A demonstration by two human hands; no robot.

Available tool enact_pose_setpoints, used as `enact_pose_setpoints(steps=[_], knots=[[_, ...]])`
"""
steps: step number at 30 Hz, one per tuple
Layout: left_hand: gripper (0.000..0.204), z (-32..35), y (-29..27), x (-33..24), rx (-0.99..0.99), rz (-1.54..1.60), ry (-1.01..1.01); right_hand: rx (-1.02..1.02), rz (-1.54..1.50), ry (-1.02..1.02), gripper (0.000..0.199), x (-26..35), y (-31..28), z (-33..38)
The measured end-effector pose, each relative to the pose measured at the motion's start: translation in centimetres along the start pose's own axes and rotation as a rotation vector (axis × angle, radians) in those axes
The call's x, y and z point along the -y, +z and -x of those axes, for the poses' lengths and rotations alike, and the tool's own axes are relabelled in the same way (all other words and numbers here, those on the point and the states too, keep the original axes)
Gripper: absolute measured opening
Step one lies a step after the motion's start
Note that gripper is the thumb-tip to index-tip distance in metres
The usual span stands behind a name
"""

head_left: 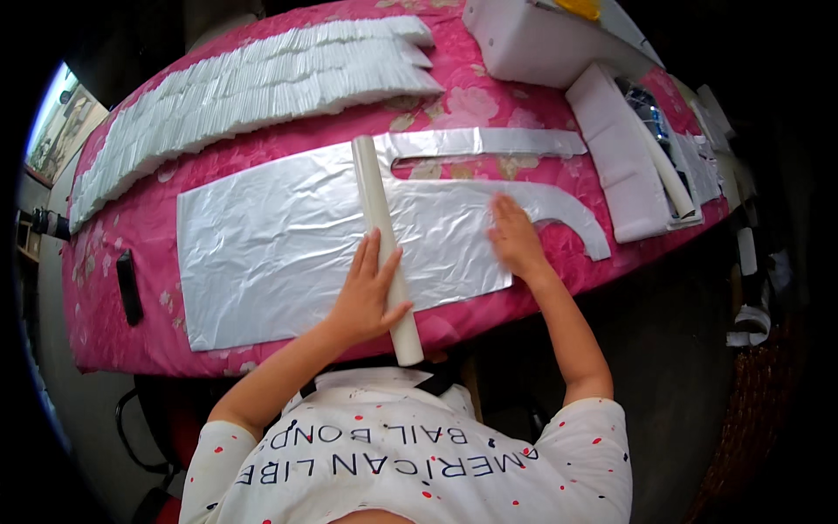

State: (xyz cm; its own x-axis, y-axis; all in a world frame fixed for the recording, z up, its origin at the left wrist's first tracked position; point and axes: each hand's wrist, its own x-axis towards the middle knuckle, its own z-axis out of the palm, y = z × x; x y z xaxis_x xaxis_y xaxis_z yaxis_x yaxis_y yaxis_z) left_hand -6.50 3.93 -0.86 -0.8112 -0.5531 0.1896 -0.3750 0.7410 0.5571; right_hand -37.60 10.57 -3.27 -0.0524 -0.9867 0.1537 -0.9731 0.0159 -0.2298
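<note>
A silvery-white plastic carrier bag lies flat on the table, its two handle strips stretching to the right. Across it, from the near edge to the far side, rests a pale cream tube. My left hand lies on the lower part of this tube, fingers spread and thumb apart, not wrapped round it. Over the right part of the bag, near the base of the nearer handle, is my right hand. Its fingers are stretched out, slightly smeared by motion, and hold nothing.
Long rows of folded white bags line the far left. A black phone-like object lies at the left. White foam boxes stand at the far right, the nearer one holding assorted items. A pink flowered cloth covers the table.
</note>
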Motion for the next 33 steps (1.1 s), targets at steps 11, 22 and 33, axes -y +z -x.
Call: enact_pose_setpoints(steps=[11, 22, 33], knots=[[0.066, -0.9, 1.3, -3.9, 0.02, -0.105, -0.024, -0.448, 0.015, 0.543, 0.015, -10.3, -3.8, 6.0], [0.049, -1.1, -1.1, -3.4, -0.109, 0.809, -0.245, -0.363, -0.56, 0.033, 0.012, 13.9, -6.1, 0.9], [0.061, 0.1, -0.7, -1.8, 0.033, 0.151, 0.115, -0.135, 0.084, 0.068, 0.047, -2.8, -0.8, -0.8]])
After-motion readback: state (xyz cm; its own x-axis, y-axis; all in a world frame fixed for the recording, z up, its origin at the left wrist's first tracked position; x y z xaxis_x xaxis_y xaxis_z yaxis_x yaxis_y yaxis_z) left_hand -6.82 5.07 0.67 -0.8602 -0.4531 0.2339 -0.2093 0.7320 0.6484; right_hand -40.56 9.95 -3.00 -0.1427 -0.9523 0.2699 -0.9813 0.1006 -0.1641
